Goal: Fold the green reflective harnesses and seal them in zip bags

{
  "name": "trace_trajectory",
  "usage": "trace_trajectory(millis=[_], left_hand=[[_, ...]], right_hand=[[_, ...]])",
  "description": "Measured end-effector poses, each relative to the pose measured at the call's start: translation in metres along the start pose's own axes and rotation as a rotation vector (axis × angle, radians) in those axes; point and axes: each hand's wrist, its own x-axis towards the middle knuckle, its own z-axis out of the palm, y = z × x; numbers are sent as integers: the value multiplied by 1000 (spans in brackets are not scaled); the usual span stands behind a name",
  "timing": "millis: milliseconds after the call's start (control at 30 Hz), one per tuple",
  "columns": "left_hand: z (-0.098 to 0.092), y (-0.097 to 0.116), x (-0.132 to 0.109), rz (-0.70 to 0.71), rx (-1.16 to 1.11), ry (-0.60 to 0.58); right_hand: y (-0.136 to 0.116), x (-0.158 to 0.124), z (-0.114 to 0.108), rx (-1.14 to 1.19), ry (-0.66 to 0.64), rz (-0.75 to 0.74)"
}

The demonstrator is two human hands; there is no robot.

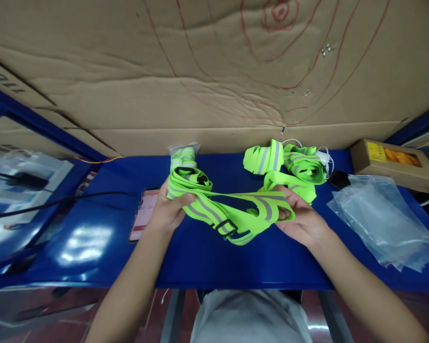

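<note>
A neon-green reflective strap point(232, 214) with grey stripes and a black buckle hangs between my hands above the blue table. My left hand point(171, 207) is closed on its bundled, folded end, thumb on top. Around a loop at the strap's other end, my right hand point(298, 216) is closed, some of its fingers hidden behind the band. Beyond my right hand lie more rolled green straps point(262, 159), one of them right behind the held loop. A clear bag of green straps point(183, 156) stands behind my left hand.
Clear zip bags point(386, 219) are stacked at the right, before a cardboard box point(393, 162). A phone point(143, 214) with a lit screen lies left of my left wrist. Cardboard point(214, 95) with red lines walls off the back of the blue table point(243, 267). A black cable point(57, 204) crosses at left.
</note>
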Motion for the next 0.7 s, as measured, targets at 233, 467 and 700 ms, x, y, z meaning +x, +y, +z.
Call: trace_trajectory(millis=[233,467,700], left_hand=[[-3,-9,-4,-73,48,-32],[6,1,-15,-1,302,-218],[60,41,-19,117,601,-476]], right_hand=[[10,14,-7,-148,197,139],[-1,5,2,-820,357,-539],[-38,-5,62,-1269,-131,-536]])
